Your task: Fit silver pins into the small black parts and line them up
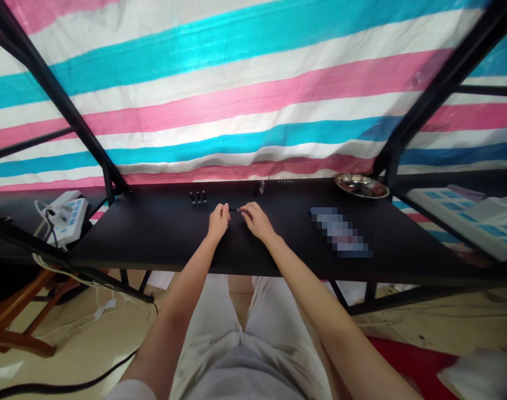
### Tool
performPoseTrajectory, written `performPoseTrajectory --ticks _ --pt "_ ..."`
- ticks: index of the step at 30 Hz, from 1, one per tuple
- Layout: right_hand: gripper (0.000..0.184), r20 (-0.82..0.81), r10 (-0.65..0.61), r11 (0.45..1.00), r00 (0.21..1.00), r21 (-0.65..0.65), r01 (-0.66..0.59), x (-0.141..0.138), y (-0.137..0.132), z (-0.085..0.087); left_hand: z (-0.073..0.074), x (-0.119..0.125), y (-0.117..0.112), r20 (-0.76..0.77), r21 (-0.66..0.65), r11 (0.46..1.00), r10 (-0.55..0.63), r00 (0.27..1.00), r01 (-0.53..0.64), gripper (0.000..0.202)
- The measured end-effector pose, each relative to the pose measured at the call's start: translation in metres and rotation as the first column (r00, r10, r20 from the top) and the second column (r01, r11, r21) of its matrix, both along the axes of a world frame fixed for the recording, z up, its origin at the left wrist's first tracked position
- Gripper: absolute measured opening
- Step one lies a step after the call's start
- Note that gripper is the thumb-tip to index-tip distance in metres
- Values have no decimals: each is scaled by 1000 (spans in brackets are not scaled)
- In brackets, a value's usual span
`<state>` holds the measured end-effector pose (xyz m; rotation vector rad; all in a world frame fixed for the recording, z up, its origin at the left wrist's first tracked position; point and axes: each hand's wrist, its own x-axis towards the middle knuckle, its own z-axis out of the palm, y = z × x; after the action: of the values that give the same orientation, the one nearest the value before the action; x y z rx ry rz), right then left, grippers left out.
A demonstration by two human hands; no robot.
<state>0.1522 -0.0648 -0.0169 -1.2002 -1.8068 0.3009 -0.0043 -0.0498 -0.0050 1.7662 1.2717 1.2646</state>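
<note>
My left hand (218,220) and my right hand (256,220) meet over the middle of a black table (153,233). Between their pinched fingertips they hold a small dark rod-like part (234,209); both hands are closed on it. Three short black cylinders (198,198) stand upright in a row just beyond my left hand. A few tiny parts (286,181) lie near the table's back edge, with a small pale piece (262,187) beside them.
A round metal dish (361,185) sits at the back right. A blurred flat object (340,231) lies right of my hands. A white power strip (68,216) with cables rests at the left. Black frame bars (61,100) rise on both sides before a striped tarp.
</note>
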Motion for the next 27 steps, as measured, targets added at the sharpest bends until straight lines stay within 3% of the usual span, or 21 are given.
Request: performPoseTrajectory --ticks 4,7,12,15,21,27 --pt "23 103 -110 994 989 7 110 2 -3 1 1 -1 0 17 -19 999 43 999 -43 40" --pt "22 139 -125 992 982 -3 127 2 -3 -1 3 -2 0 17 -42 998 38 999 -37 39" --pt "20 22 -155 988 988 -11 156 1 -1 0 3 -2 0 15 -51 998 34 999 -33 36" --pt "20 -70 -92 996 993 -1 92 -1 -2 4 3 -1 -2 -16 -33 999 -12 1000 11 35" --pt "21 -81 120 992 989 -18 -122 -5 -4 6 0 2 -4 -25 -35 974 -225 974 224 33" --pt "18 -37 152 988 988 -24 -153 -2 -2 1 0 1 -4 -8 -75 958 -280 960 278 31"
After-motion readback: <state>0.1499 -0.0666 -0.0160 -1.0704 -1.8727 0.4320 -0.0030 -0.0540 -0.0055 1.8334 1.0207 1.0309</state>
